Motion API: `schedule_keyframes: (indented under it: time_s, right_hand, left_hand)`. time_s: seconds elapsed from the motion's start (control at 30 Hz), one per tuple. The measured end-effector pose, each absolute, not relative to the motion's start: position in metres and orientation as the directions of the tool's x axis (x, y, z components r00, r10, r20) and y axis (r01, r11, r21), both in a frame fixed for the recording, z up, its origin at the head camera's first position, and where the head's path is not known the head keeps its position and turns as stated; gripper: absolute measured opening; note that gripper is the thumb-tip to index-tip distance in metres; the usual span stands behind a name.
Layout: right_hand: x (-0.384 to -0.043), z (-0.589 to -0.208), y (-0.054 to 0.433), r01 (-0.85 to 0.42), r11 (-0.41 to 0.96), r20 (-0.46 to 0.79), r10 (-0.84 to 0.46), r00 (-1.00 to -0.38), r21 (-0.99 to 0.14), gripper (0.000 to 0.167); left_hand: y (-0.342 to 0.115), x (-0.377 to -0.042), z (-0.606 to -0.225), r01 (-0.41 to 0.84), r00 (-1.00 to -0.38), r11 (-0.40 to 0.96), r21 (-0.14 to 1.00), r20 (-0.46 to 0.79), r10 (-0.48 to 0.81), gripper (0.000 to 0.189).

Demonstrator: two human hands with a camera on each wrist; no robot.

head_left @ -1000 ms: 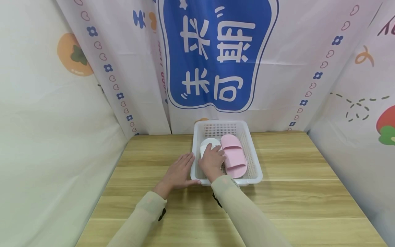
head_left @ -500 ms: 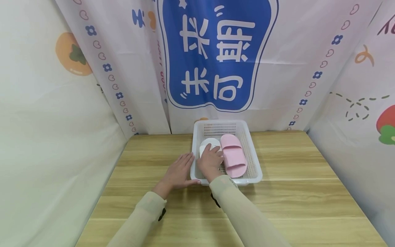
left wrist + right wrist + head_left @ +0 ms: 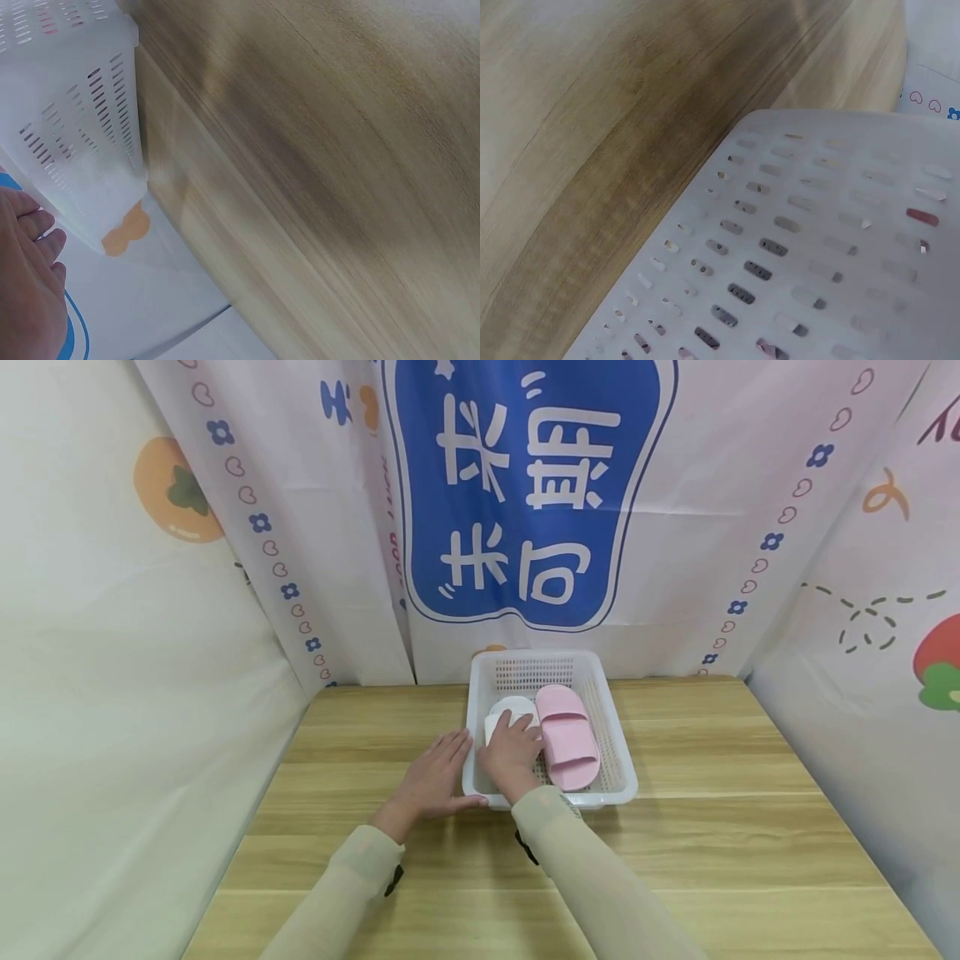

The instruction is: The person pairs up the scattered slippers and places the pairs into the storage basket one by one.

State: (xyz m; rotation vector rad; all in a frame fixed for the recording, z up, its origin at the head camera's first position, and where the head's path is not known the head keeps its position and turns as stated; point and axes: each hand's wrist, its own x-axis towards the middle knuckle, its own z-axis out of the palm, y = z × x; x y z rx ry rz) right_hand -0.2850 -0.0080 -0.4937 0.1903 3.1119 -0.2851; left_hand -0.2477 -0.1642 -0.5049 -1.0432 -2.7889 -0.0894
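A white plastic basket [image 3: 618,752] stands on the wooden table, with a white slipper [image 3: 514,703] and a pink slipper [image 3: 570,739] side by side inside it. My right hand [image 3: 512,750] reaches into the basket and holds the white slipper from above, fingers spread over its strap. Much of that slipper is hidden under the hand. Against the basket's left side rests my left hand [image 3: 435,777], its fingers straight along the rim and its thumb at the front corner. The left wrist view shows the left hand's fingers [image 3: 37,232] beside the slotted basket wall.
The wooden table [image 3: 735,827] extends to both sides and in front of the basket. A printed white cloth [image 3: 690,568] hangs right behind the basket. More cloth walls border the table at left and right.
The right hand has shifted very slightly left over the white slipper. The left hand, the basket and the pink slipper stay practically in place.
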Motion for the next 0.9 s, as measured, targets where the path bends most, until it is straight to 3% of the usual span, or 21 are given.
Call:
schedule_keyframes:
  time_s: [0.9]
  right_hand:
    - [-0.2812, -0.4957, -0.0046, 0.077, 0.968, 0.019, 0.084, -0.996, -0.237, 0.077]
  left_hand:
    - [-0.1637, -0.2486, -0.5056, 0.651, -0.749, 0.759, -0.004, 0.159, 0.644, 0.113]
